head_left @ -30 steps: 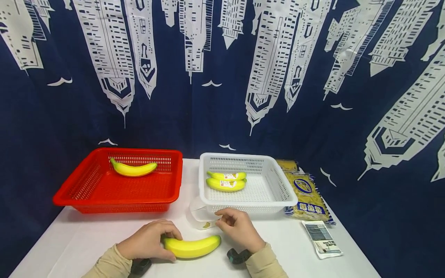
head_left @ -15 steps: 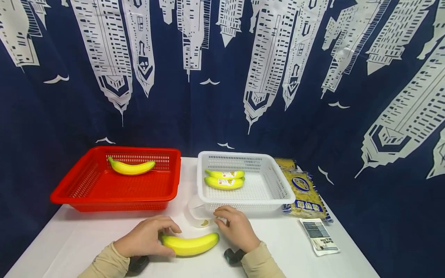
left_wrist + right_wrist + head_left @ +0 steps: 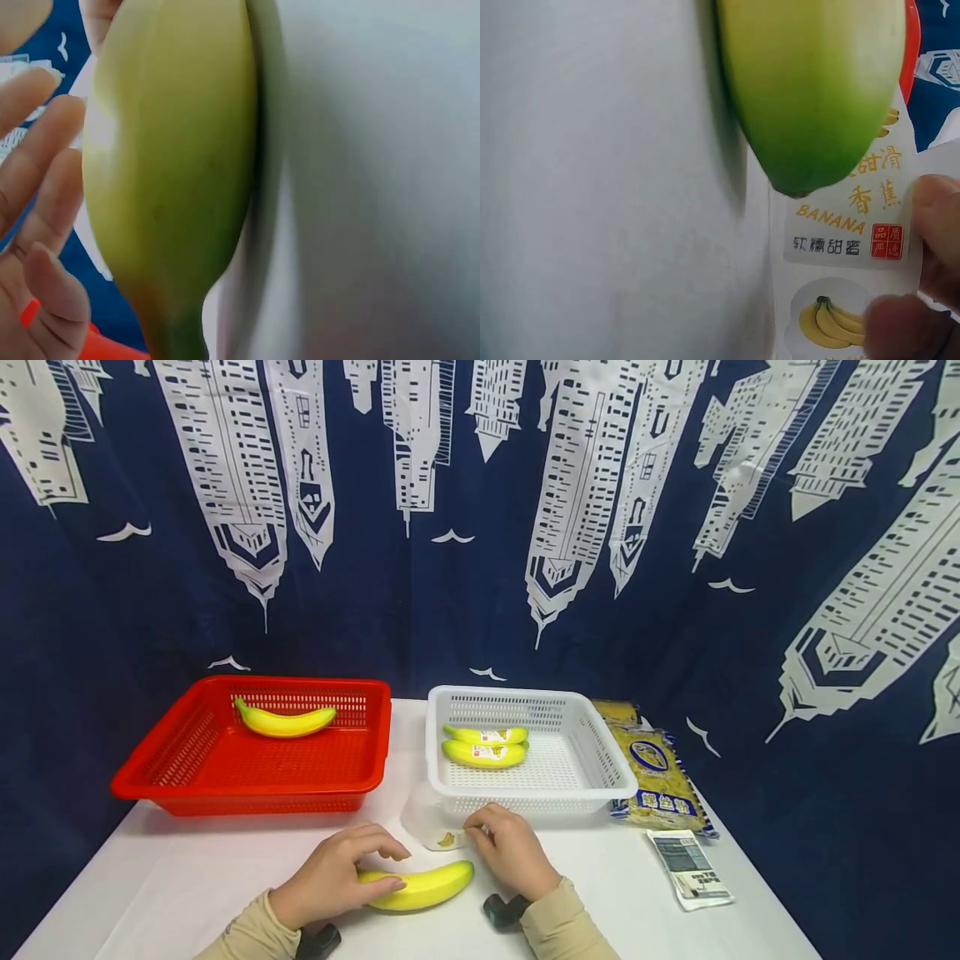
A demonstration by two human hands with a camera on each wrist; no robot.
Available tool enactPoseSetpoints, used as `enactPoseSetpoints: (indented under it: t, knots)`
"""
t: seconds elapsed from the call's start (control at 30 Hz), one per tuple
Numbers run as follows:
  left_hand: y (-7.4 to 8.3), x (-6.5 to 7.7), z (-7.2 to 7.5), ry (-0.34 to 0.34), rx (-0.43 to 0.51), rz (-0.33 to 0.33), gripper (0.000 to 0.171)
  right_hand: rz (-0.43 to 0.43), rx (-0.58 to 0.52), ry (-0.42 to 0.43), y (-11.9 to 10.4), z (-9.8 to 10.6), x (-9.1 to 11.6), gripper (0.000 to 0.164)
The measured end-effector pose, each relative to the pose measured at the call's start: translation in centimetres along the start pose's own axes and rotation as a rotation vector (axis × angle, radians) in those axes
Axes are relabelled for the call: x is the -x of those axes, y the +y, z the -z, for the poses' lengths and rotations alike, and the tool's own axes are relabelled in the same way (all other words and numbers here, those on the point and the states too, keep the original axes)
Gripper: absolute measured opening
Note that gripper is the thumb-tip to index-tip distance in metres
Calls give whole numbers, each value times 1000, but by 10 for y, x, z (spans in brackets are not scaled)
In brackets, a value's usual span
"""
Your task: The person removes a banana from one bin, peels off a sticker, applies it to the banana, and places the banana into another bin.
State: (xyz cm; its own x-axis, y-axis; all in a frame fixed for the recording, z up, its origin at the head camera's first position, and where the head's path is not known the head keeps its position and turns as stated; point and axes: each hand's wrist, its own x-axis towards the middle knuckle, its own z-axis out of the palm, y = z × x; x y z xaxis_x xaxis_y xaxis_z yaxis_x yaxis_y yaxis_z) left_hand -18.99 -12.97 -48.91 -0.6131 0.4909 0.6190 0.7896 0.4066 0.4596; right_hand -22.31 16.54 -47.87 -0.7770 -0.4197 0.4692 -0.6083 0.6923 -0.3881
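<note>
A yellow banana (image 3: 427, 888) with a greenish tip lies on the white table (image 3: 187, 893). Over its left end is my left hand (image 3: 337, 872), fingers spread and loosely bent, the thumb crossing in front of the fruit. In the left wrist view those fingers (image 3: 45, 180) stand beside the banana (image 3: 172, 150), apparently without gripping it. My right hand (image 3: 513, 852) pinches the edge of a strip of banana stickers (image 3: 442, 839), just behind the banana. Printed labels on the sticker strip (image 3: 847, 232) show in the right wrist view, partly hidden by the banana's tip and a fingertip.
A red basket (image 3: 255, 795) at the back left contains one banana (image 3: 287, 723) with no label visible. In the white basket (image 3: 532, 794) lie two labelled bananas (image 3: 486, 753). Yellow food packets (image 3: 660, 781) and a small white packet (image 3: 690, 868) are at the right.
My left hand has shifted right along the banana, its fingers now straighter. My right hand has stayed near the sticker strip, and its fingertips have closed on the edge.
</note>
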Motion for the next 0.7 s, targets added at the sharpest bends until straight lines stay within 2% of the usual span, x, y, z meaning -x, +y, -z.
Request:
enactPoseSetpoints:
  t: [0.2, 0.37, 0.57, 0.7]
  knots:
    - [2, 0, -2, -29, -7, 56, 28, -37, -38, -61, 3, 1, 1, 11]
    - [1, 1, -2, -32, -16, 75, 26, -23, -46, 10, -1, 1, -1, 4]
    - [4, -2, -7, 75, -64, 17, 32, 2, -192, 50, -13, -1, 0, 4]
    - [9, -5, -11, 148, -85, 10, 41, 38, -280, 58, -22, -9, 0, 3]
